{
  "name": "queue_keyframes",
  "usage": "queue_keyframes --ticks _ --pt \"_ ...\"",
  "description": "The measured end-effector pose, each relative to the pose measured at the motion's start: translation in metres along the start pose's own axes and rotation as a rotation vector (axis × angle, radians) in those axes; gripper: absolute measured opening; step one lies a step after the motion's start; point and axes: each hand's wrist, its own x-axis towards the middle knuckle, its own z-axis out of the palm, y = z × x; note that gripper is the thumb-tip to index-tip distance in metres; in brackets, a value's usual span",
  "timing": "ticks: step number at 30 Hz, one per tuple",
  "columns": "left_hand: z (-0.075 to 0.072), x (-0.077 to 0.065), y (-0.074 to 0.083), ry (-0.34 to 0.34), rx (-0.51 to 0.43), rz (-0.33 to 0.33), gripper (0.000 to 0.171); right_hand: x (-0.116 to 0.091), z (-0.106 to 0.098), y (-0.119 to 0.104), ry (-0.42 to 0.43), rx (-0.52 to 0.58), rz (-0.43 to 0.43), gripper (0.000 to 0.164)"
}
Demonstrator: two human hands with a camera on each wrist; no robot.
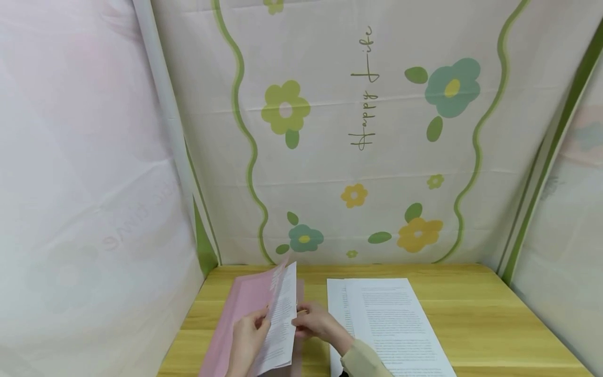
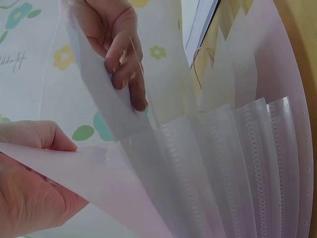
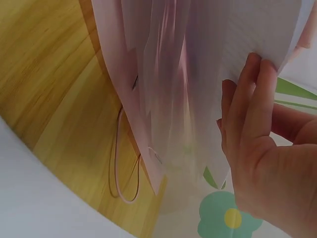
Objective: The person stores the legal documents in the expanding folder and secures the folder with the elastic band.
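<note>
A pink expanding folder stands spread on the table, its translucent pockets fanned out. My left hand pinches the edge of its pink front cover between thumb and fingers, holding the cover aside. Printed paper sheets stand upright at the front pocket, with their lower part behind the translucent plastic. With my right hand I grip these sheets by their right edge; its fingers lie along one face. The thumb is partly hidden in the right wrist view.
Right of the folder, overlapping printed sheets lie flat on the wooden table. A pink elastic loop hangs from the folder's back cover. Patterned fabric walls enclose the table at the back and sides.
</note>
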Motion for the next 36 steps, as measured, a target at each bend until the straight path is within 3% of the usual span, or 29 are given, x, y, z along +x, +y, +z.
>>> queue_keyframes --ticks 7,17,24,36 --pt "0.000 0.000 0.000 -0.010 -0.016 -0.012 0.032 0.005 0.013 0.003 0.045 0.007 -0.007 0.033" --pt "0.001 0.000 0.000 0.011 -0.004 -0.012 0.032 0.009 0.023 0.002 0.043 0.017 -0.004 0.031" --pt "0.000 0.000 0.000 -0.007 -0.008 -0.012 0.032 0.012 0.032 0.000 0.047 0.037 0.036 0.031" --pt "0.000 0.001 -0.003 -0.008 -0.005 0.010 0.032 0.017 0.044 0.003 0.058 0.096 0.025 0.033"
